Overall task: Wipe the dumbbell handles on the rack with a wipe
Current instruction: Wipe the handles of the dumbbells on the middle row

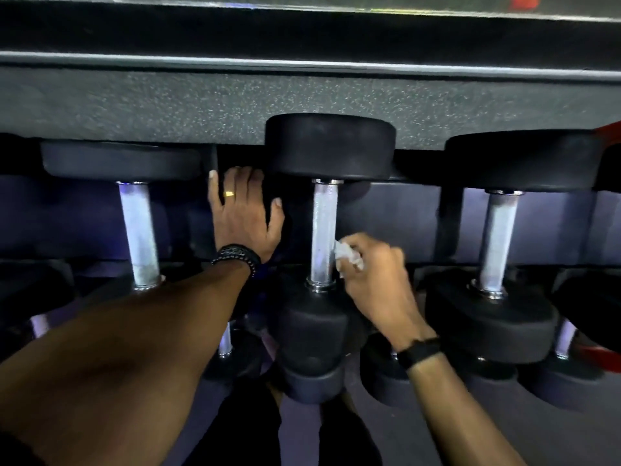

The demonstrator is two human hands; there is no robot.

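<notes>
A person leans over a dumbbell rack point(396, 210), both bare forearms reaching in from the near edge. The right hand point(376, 277) has its fingers curled round a crumpled white wipe point(347, 255) and presses it against the right side of the middle dumbbell's handle point(322, 230), low on the bar and just above the near head. That middle dumbbell point(327, 146) lies across the rack with one black head at the far edge and the other toward the near edge, its ridged metal handle running between them.

The left hand point(243, 210) holds nothing; its fingers are spread wide and laid flat on the dark rack between the left dumbbell point(117, 159) and the middle one, fingertips near the far edge. A gold ring point(229, 194) shows on one finger, a dark beaded bracelet point(237, 255) circles the left wrist, and a black band point(420, 353) the right wrist.

The right dumbbell point(497, 237) lies alongside in the same way, well apart from both hands. More dumbbells sit on a lower shelf point(571, 381) toward the near edge, partly hidden by the arms. Speckled grey flooring point(201, 102) lies beyond the rack's far edge.
</notes>
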